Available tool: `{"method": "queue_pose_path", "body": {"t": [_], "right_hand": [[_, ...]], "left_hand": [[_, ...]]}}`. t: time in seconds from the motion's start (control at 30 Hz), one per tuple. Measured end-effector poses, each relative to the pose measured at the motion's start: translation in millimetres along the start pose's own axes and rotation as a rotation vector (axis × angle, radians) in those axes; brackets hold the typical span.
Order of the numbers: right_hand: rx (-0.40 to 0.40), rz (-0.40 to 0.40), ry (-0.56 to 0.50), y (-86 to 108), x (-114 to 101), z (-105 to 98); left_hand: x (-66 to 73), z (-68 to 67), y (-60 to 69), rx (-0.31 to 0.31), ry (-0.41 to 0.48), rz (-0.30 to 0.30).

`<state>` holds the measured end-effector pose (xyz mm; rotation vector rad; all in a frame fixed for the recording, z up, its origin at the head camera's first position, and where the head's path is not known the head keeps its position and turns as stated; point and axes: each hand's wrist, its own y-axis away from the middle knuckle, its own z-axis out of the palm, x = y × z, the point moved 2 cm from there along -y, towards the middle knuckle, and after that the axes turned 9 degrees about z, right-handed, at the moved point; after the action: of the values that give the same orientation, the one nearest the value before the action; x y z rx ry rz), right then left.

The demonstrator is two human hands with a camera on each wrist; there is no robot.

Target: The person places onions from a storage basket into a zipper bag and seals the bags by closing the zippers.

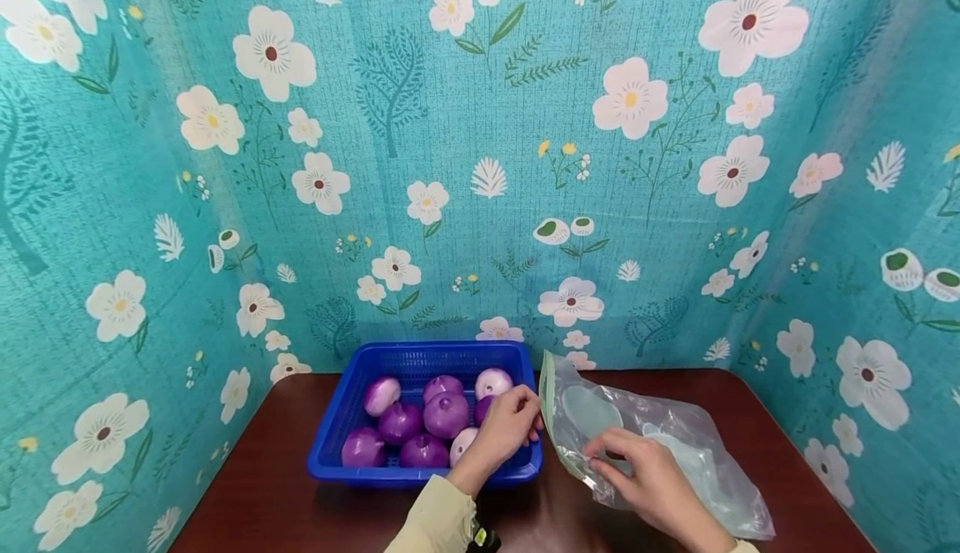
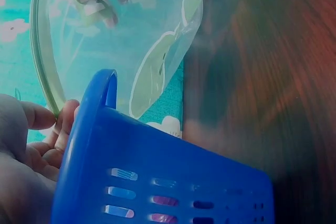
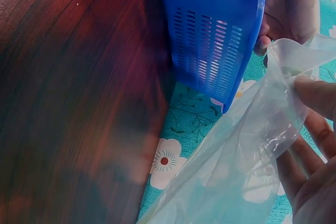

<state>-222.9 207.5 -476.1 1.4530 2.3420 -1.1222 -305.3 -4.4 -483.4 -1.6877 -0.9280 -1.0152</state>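
Observation:
A clear zip bag (image 1: 660,407) with a pale green strip along its mouth lies to the right of a blue plastic basket (image 1: 333,419). My left hand (image 1: 506,428) reaches over the basket's right side. Its thumb and forefinger pinch the bag's edge (image 2: 50,90) in the left wrist view. On the bag's near side, my right hand (image 1: 645,470) pinches the film between thumb and fingers, also seen in the right wrist view. Several purple onions (image 1: 446,414) sit in the basket, some with whitish ends; my left hand and forearm partly cover those at the right.
The basket and bag rest on a dark reddish-brown table (image 1: 262,474). A teal curtain (image 1: 420,136) with white flowers stands behind the table and along both sides. Something dark with a yellow-green spot (image 1: 482,536) sits at the left wrist.

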Motion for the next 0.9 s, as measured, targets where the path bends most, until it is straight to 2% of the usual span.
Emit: {"method": "queue_pose_path", "body": {"t": [0.27,0.5,0.7,0.9], "right_hand": [[0.017,-0.031,-0.005,0.2,-0.4,-0.9],[0.028,-0.088,-0.026,1.0,1.1,-0.4],[0.019,-0.082,-0.029,2.5,3.0,1.1],[0.013,-0.062,-0.017,4.1,4.9,-0.1]], "left_hand": [[-3.1,1.1,0.1,-0.001,0.030,-0.001],[-3.8,-1.8,0.9,-0.038,-0.005,-0.026],[-3.2,-4.0,2.5,-0.077,-0.012,-0.033],[0.8,-5.4,1.3,-0.059,0.036,-0.009]]}}
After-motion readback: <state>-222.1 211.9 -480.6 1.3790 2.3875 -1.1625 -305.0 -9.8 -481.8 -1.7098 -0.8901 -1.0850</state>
